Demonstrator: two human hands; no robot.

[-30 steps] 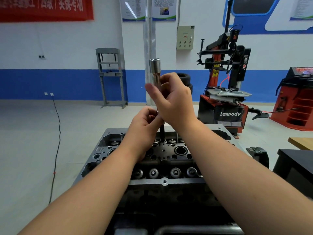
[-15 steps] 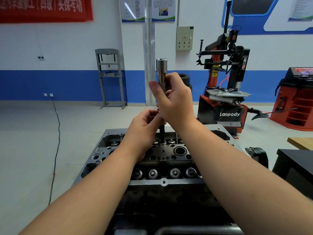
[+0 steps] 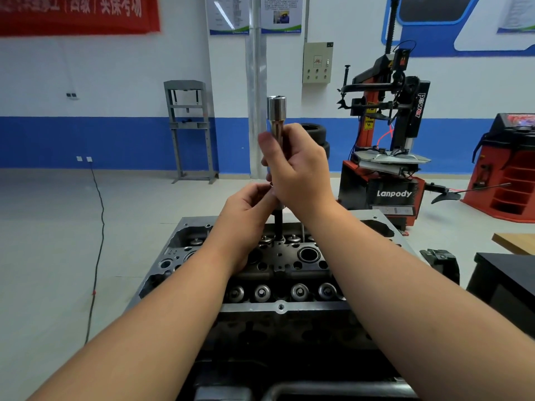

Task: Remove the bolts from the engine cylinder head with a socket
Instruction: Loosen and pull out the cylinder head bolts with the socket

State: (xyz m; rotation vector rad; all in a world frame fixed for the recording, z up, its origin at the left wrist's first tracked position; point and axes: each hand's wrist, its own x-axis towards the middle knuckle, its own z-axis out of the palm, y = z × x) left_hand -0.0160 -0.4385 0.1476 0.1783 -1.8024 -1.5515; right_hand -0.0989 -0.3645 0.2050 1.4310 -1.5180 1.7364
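Your right hand (image 3: pixel 301 172) is wrapped around a long chrome socket tool (image 3: pixel 277 117), held upright above the middle of the dark grey cast-metal engine cylinder head (image 3: pixel 278 264); the tool's open shiny end stands clear above your fingers. Your left hand (image 3: pixel 246 215), just below and touching the right, pinches something small and metallic at the tool's lower part; what it is cannot be made out. A thin black shaft (image 3: pixel 278 224) runs down from under both hands to the top face of the head, near the far row of round valve spring caps (image 3: pixel 293 238).

The head's recesses hold a nearer row of four round steel valve caps (image 3: pixel 280 292), and a wide round bore (image 3: pixel 309 254) opens to the right of the shaft.

Beyond, on the pale grey floor (image 3: pixel 58 241), stand a red-and-black tyre changer marked "Lanpody" (image 3: pixel 388 157), a grey steel press frame (image 3: pixel 189 131) and a red cabinet machine (image 3: pixel 509 169), against a white wall with a blue band (image 3: pixel 115 140).
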